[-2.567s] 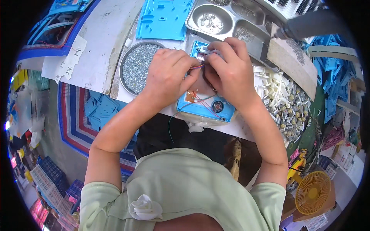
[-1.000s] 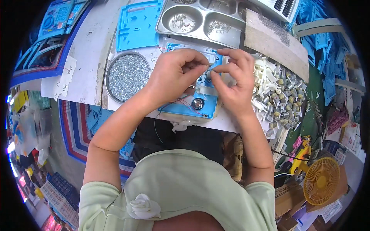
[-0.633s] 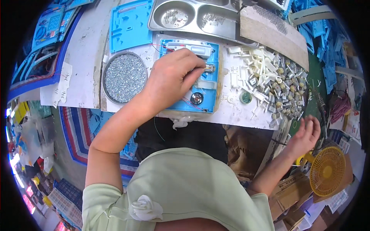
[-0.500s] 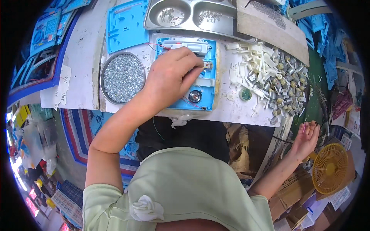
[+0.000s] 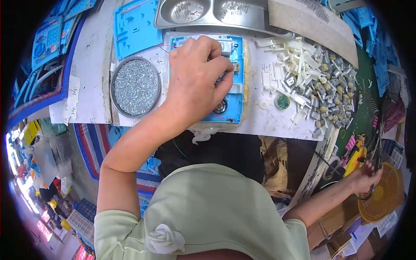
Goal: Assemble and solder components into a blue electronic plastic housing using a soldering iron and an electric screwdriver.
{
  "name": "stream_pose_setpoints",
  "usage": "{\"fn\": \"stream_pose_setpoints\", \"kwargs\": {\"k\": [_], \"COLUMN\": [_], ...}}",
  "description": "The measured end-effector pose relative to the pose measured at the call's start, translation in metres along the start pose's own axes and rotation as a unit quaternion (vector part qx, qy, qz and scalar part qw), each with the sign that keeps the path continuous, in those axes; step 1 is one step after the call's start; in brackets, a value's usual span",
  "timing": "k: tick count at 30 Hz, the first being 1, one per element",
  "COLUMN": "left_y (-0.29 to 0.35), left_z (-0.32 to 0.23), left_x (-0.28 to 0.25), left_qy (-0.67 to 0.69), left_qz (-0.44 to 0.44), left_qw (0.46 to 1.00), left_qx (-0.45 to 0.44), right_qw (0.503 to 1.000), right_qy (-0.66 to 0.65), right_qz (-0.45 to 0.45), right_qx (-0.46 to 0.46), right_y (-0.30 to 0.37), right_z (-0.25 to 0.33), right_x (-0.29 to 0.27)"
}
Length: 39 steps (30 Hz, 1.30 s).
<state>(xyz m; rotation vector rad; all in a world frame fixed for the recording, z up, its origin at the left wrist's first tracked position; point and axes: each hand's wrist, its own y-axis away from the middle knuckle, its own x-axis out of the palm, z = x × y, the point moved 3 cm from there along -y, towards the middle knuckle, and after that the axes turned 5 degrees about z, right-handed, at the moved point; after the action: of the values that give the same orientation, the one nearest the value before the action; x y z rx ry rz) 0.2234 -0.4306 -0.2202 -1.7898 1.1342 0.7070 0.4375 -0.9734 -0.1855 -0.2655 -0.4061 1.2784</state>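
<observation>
My left hand [image 5: 195,76] bends its fingers over the open blue plastic case [image 5: 236,102] on the white table [image 5: 271,123], near a round metal dish [image 5: 159,85] of silvery screws [image 5: 135,86]; my right hand [image 5: 363,180] curls, both grips unclear.

Spread over a white table [image 5: 260,123]
Holds a round dish [image 5: 112,94] of silver bits [image 5: 135,86], a flat blue panel [image 5: 138,30] behind it, a metal tray [image 5: 208,25], a blue case [image 5: 237,113] on wrinkly plastic [image 5: 203,133], and a heap of white and gray pieces [image 5: 313,82] at the right.
</observation>
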Motion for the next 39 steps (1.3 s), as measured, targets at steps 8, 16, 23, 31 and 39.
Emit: {"fn": "stream_pose_setpoints", "kwargs": {"k": [8,16,23,31,39], "left_y": [-0.009,-0.009,-0.008,-0.008,-0.008], "left_z": [-0.001,-0.001,0.001,0.0,-0.001], "left_x": [0.0,-0.002,0.0,0.0,-0.001], "left_qy": [-0.002,-0.004,0.009,-0.011,-0.022], "left_qz": [0.036,0.034,0.032,0.036,0.042], "left_qw": [0.999,0.999,0.999,0.999,0.999], "left_qx": [-0.003,0.001,-0.011,-0.021,-0.018], "right_qw": [0.976,0.853,0.847,0.847,0.844], "right_qy": [0.056,0.026,0.033,0.029,0.035], "right_qz": [0.203,0.509,0.516,0.513,0.515], "right_qx": [0.056,-0.112,-0.123,-0.137,-0.143], "right_y": [0.147,0.197,0.203,0.205,0.202], "right_z": [0.015,0.019,0.019,0.017,0.021], "right_x": [0.159,0.268,0.275,0.281,0.282]}}
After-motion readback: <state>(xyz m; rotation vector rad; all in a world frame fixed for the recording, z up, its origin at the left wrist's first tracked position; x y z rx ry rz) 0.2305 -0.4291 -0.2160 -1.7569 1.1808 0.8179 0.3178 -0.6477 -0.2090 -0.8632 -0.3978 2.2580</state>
